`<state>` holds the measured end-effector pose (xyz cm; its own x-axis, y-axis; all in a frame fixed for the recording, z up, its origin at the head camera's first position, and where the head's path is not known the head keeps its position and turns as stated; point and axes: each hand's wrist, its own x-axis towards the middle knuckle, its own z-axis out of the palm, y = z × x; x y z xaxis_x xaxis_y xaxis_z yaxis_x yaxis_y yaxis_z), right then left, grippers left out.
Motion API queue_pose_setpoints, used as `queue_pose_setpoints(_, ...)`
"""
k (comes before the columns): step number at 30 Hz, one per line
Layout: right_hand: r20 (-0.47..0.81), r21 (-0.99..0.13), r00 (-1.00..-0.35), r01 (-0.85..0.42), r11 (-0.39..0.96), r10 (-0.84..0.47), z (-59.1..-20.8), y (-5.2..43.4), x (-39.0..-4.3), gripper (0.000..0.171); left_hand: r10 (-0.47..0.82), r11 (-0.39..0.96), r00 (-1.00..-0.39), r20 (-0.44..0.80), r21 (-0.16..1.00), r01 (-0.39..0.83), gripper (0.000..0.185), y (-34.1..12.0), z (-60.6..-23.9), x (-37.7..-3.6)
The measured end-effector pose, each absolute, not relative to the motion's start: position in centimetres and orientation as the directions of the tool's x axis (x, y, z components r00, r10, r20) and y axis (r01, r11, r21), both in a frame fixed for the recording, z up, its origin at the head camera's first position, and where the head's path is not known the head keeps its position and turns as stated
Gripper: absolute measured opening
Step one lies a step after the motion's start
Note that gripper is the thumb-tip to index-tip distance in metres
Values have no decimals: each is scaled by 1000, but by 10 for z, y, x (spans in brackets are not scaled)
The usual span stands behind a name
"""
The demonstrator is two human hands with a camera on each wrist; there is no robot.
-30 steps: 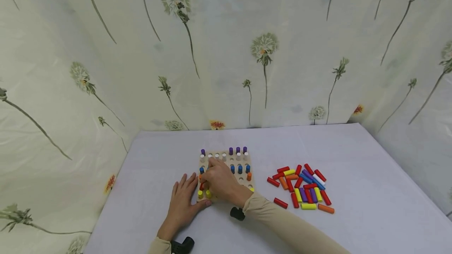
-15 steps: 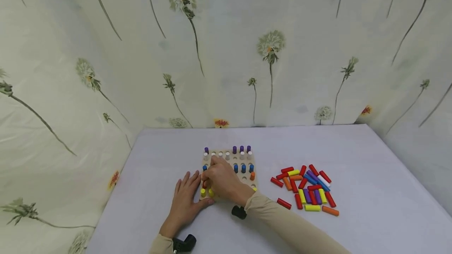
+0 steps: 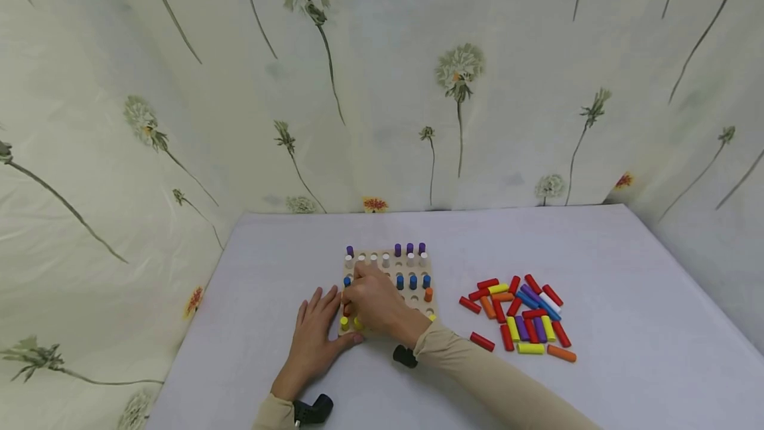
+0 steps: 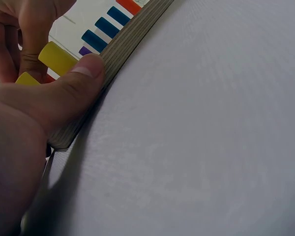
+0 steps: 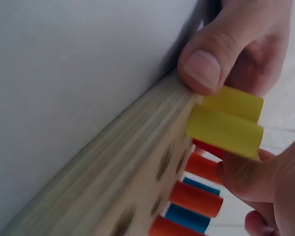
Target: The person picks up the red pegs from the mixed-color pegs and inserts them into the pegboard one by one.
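A square wooden pegboard (image 5: 120,147) sits on the table in front of me, with upright pegs standing in coloured rows. My left hand (image 3: 315,342) lies spread flat at its left side, and the left thumb (image 4: 91,66) rests on the near corner edge beside a yellow peg (image 4: 59,59). Over the board's left part, my right hand (image 3: 376,297) pinches a red peg (image 5: 206,148) in the row behind the two yellow pegs; thumb and fingertips hide its upper end. An orange peg (image 5: 202,166) stands close to the right thumb. Blue pegs (image 3: 413,282) show beyond the hand.
Right of the board lies a loose pile of red, yellow, orange, purple, blue and white pegs (image 3: 531,314). One red peg (image 3: 482,341) lies nearer the board. White (image 3: 385,261) and purple pegs (image 3: 410,247) stand in the far rows. A flower-patterned curtain (image 3: 370,85) backs the table.
The head view has shifted slightly, so everything sits a little farther right and higher. Both hands keep nearly the same places on the board.
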<state>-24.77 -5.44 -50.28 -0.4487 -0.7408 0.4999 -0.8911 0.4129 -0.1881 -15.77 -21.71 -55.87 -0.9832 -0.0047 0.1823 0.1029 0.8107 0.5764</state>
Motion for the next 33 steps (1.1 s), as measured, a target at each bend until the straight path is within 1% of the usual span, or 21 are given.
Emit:
queue_pose_setpoints(3,511,-135,-415,-904,406,-753,-504,-56,-246,11,-2,811,-981,193,575,111,84,-217,-558,-157)
queue_pose_setpoints(5,514,-120,-409,-905,409,-754,-504,-56,-246,14,6,816,-978,208,564,125,84,-217,-558,-157)
queue_pose_setpoints(8,505,-127,-426,-897,423,-751,-504,-57,-246,15,11,814,-977,214,566,133,84,-216,-558,-157)
queue_pose_setpoints(16,474,-204,-480,-876,438,-739,-505,-59,-247,13,1,813,-981,196,571,115,83,-216,-559,-158)
queue_pose_setpoints(19,464,-201,-490,-870,451,-738,-505,-60,-246,11,-2,807,-983,186,581,108,83,-217,-559,-157)
queue_pose_setpoints(28,464,-132,-476,-871,473,-747,-500,-59,-241,9,-1,795,-981,192,596,116,83,-216,-558,-155)
queue_pose_setpoints(30,451,-125,-480,-869,479,-753,-499,-59,-241,9,0,795,-981,192,595,116,83,-216,-558,-155)
queue_pose_setpoints(33,397,-140,-503,-860,491,-768,-494,-57,-240,8,-2,795,-982,190,595,114,82,-215,-557,-156)
